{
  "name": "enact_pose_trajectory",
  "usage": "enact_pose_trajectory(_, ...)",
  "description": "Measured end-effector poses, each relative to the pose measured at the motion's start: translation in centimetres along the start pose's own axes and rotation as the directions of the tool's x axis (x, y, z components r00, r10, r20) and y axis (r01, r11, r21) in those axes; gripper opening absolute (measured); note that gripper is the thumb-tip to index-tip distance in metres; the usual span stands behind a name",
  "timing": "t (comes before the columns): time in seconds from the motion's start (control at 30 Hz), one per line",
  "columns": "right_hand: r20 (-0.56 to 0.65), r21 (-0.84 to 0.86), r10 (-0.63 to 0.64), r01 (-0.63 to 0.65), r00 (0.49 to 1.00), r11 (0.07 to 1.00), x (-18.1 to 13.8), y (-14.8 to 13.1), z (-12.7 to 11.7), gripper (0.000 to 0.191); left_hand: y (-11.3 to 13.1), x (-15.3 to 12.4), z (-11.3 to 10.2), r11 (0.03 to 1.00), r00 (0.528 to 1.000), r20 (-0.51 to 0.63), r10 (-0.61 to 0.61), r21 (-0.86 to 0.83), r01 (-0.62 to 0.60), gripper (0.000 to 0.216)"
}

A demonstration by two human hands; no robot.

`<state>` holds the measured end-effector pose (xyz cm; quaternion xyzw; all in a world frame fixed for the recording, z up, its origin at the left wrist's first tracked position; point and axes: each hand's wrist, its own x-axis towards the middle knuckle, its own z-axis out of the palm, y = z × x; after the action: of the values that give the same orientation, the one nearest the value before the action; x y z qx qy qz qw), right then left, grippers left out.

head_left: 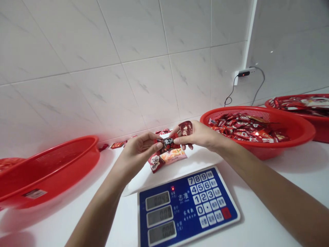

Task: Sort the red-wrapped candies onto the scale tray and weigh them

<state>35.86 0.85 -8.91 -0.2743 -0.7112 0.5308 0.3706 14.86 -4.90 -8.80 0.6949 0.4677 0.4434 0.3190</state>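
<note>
A small wrapped candy (169, 143) in a dark red and black wrapper is pinched at its two ends between my hands, above the white pan (140, 175) of a digital scale (185, 206). My left hand (141, 149) grips the left end with thumb and fingers, and my right hand (202, 135) grips the right end. A second packet (185, 129), dark red with white characters, is also held by my right hand. Below, a red packet (156, 162) and a pink-orange packet (174, 156) lie on the pan. The scale's displays are lit with digits.
On the right, a red plastic basket (303, 132) holds many red packets, with another red basket (318, 125) behind it. A large red basket (74, 171) stands at the left. Loose packets (117, 145) lie along the tiled wall, which carries a socket with cables (244, 73).
</note>
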Motion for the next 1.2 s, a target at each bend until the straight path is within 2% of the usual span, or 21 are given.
enact_pose_trajectory(0.13, -0.099, -0.048, 0.03, -0.035, 0.995, 0.998, 0.2, 0.3, 0.2, 0.012, -0.6, 0.3, 0.2, 0.994, 0.998, -0.055, -0.021, 0.109, 0.027, 0.034)
enact_pose_trajectory(0.27, -0.122, -0.091, 0.068, -0.079, 0.99, 0.993, 0.4, 0.7, 0.1, 0.011, -1.4, 0.5, 0.4, 0.986, 0.998, -0.057, -0.041, 0.159, 0.05, 0.032)
enact_pose_trajectory(0.37, -0.239, -0.08, 0.032, -0.052, 0.971, 0.995, 0.5, 0.6, -0.1, 0.006, -1.7, 0.5, 0.3, 0.981, 0.998, -0.048, -0.037, 0.189, 0.045, 0.033)
enact_pose_trajectory(0.43, -0.308, -0.043, 0.013, -0.028, 0.951, 0.999, 0.4, 0.4, -0.2, 0.012, -1.7, 0.5, 0.1, 0.963, 0.991, -0.136, 0.008, 0.267, 0.029, 0.036)
enact_pose_trajectory(0.5, -0.319, -0.005, 0.029, -0.032, 0.947, 0.999, 0.3, 0.1, -0.3, 0.021, -1.4, 0.4, 0.0, 0.944, 0.966, -0.25, 0.064, 0.329, 0.022, 0.039)
enact_pose_trajectory(0.53, -0.309, 0.008, 0.042, -0.041, 0.95, 0.999, 0.1, 0.0, -0.3, 0.024, -1.1, 0.3, 0.0, 0.944, 0.956, -0.282, 0.078, 0.329, 0.02, 0.039)
enact_pose_trajectory(0.6, -0.264, 0.022, 0.054, -0.05, 0.963, 0.998, -0.1, -0.3, -0.1, 0.03, -0.4, -0.1, 0.1, 0.962, 0.961, -0.266, 0.077, 0.272, -0.002, 0.037)
enact_pose_trajectory(0.77, -0.041, -0.02, 0.025, -0.026, 0.999, 0.999, -1.1, -1.1, 0.9, 0.049, 1.3, -1.0, 1.4, 0.979, 0.987, -0.081, 0.135, 0.165, -0.12, 0.03)
enact_pose_trajectory(0.9, 0.124, -0.026, 0.004, -0.001, 0.992, 1.0, -2.1, -1.8, 1.8, 0.059, 1.9, -1.4, 2.1, 0.966, 0.977, 0.008, 0.211, 0.154, -0.21, 0.027)
enact_pose_trajectory(1.0, 0.182, -0.045, -0.031, 0.04, 0.983, 0.998, -2.6, -2.0, 2.0, 0.059, 2.1, -1.3, 2.1, 0.949, 0.966, 0.003, 0.259, 0.187, -0.254, 0.019)
enact_pose_trajectory(1.2, 0.228, -0.14, 0.003, 0.03, 0.974, 0.99, -2.4, -1.3, 1.8, 0.065, 2.2, -1.1, 2.1, 0.95, 0.978, 0.017, 0.207, 0.235, -0.205, 0.03)
